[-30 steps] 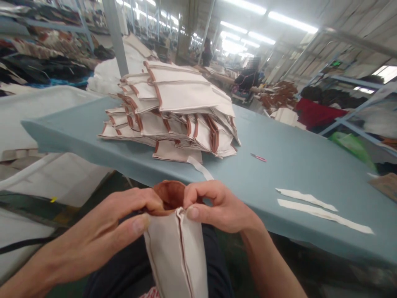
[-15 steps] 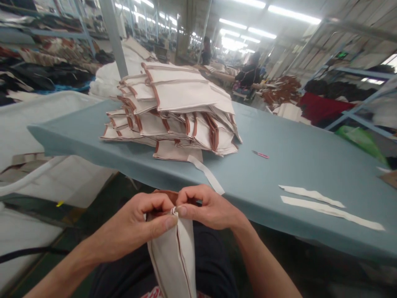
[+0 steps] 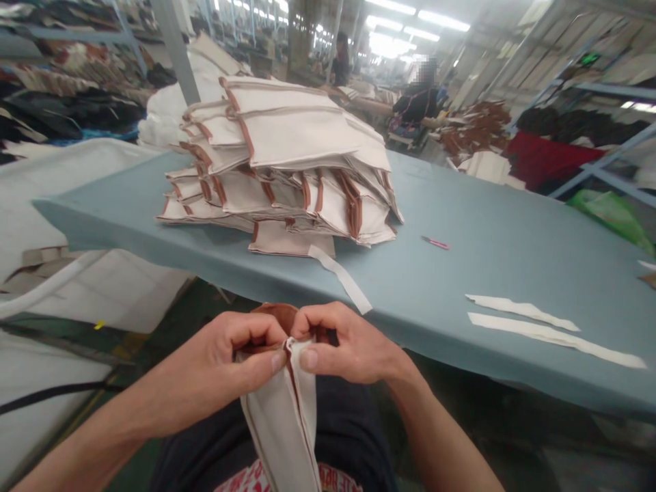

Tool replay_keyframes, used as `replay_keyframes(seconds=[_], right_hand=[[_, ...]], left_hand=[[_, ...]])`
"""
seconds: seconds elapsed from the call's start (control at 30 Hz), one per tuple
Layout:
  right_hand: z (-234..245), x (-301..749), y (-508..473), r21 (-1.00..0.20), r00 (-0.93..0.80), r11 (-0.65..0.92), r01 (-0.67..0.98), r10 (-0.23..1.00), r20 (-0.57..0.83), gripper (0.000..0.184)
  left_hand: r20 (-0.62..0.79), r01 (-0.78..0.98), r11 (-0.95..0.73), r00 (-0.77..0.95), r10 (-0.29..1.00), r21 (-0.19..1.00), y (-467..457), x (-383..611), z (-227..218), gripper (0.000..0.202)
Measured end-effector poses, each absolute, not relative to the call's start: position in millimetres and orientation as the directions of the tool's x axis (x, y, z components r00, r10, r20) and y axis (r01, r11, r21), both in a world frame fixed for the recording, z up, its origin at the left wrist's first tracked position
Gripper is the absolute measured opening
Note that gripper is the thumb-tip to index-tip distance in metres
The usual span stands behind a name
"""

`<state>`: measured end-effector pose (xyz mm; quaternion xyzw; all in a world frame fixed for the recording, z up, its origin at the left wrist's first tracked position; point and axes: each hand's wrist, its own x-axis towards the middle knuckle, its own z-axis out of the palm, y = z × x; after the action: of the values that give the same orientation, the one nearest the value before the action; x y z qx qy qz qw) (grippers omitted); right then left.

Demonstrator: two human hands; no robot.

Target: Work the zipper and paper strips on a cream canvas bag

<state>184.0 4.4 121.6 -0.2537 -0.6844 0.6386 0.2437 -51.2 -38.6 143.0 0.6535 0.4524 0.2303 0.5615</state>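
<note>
A cream canvas bag (image 3: pixel 284 424) with a brown lining hangs over my lap, below the table's near edge. My left hand (image 3: pixel 233 362) pinches its top edge from the left, fingers curled and thumb pressed on the cloth. On the right side of the same edge, my right hand (image 3: pixel 341 345) is closed, thumb on the seam. The two thumbs almost touch at a brown-piped corner. A pile of similar cream bags with brown trim (image 3: pixel 287 167) lies on the blue-grey table (image 3: pixel 486 266) ahead of my hands.
A white strip (image 3: pixel 341 277) trails from the pile over the table edge. Two long white strips (image 3: pixel 543 328) lie at the right, a pink pen (image 3: pixel 435 242) near the middle. White bins (image 3: pixel 76 287) stand at the left. A person (image 3: pixel 417 106) sits far behind the table.
My hands have drawn together on the bag's top edge, closing its brown opening until the thumbs nearly meet. The camera has tilted slightly; the pile has stayed put.
</note>
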Motion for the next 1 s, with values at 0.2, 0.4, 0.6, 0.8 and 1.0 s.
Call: replay_keyframes(seconds=[0.2,0.4,0.6,0.8,1.0], right_hand=[[135.2,179.3,-3.3,-0.973,-0.715,0.19,0.129,0.698,0.041,0.029],[125.2,177.4,-2.3,-0.993,-0.761,0.11,0.052,0.647,0.032,0.04],[124.9,173.0,-2.9,-0.993,-0.769,0.115,0.024,0.637,0.055,0.043],[127.4,164.9,-1.1,-0.993,-0.764,0.12,-0.001,0.641,0.079,0.033],[132.8,156.6,13.1,-0.963,-0.742,0.267,0.048,0.654,0.145,0.022]], left_hand=[[-0.235,0.388,0.052,0.441,0.866,0.92,-46.9,-53.0,146.0,0.033],[-0.318,0.396,0.123,0.476,0.82,0.91,-44.7,-58.2,142.9,0.035],[-0.341,0.363,0.156,0.528,0.778,0.918,-42.5,-67.0,139.6,0.044],[-0.325,0.355,0.127,0.582,0.745,0.926,-38.7,-81.6,139.8,0.045],[-0.162,0.434,-0.088,0.507,0.846,0.897,-37.2,-79.4,148.8,0.05]])
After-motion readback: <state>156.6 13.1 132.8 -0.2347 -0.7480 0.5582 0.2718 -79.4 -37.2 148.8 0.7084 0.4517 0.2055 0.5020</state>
